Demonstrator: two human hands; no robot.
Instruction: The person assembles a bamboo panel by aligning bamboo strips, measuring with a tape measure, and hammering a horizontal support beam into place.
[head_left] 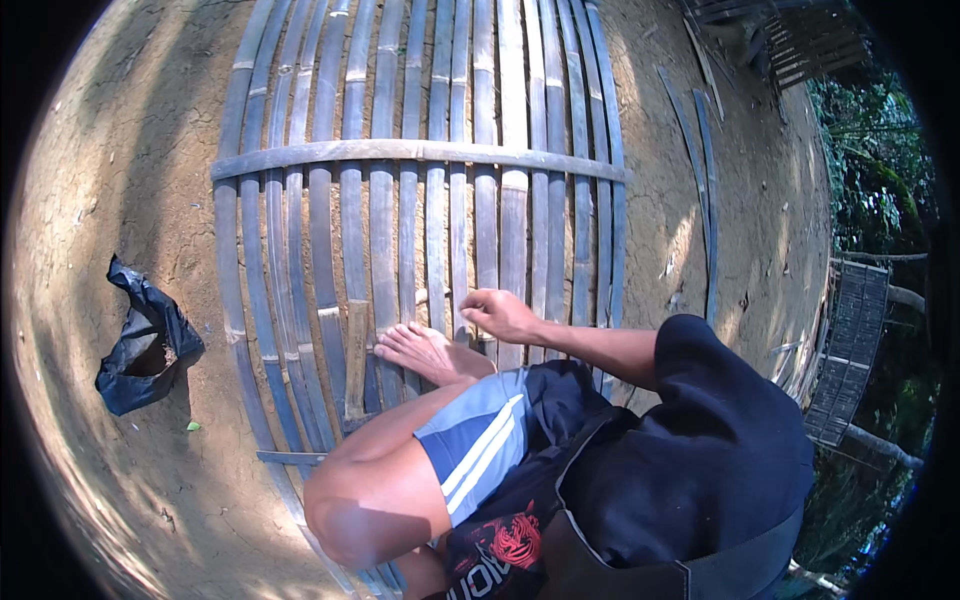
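Observation:
My right hand [500,315] hovers over or rests on a platform of long bamboo slats [385,225], close to my bare foot [430,353]. Its fingers are curled in, and whatever they may hold is hidden. The bent arm in a dark sleeve reaches in from the right. A small pale bit [421,296] shows among the slats just left of the fingers. Beside the toes lies a short brown strip [356,355], seemingly bamboo. My left hand is out of sight.
A bamboo crosspiece [420,151] spans the slats farther ahead. On the dirt at the left lies a crumpled black plastic bag [146,345]. Loose bamboo strips [705,190] lie on the ground at the right, with a dark woven panel [845,350] beyond them.

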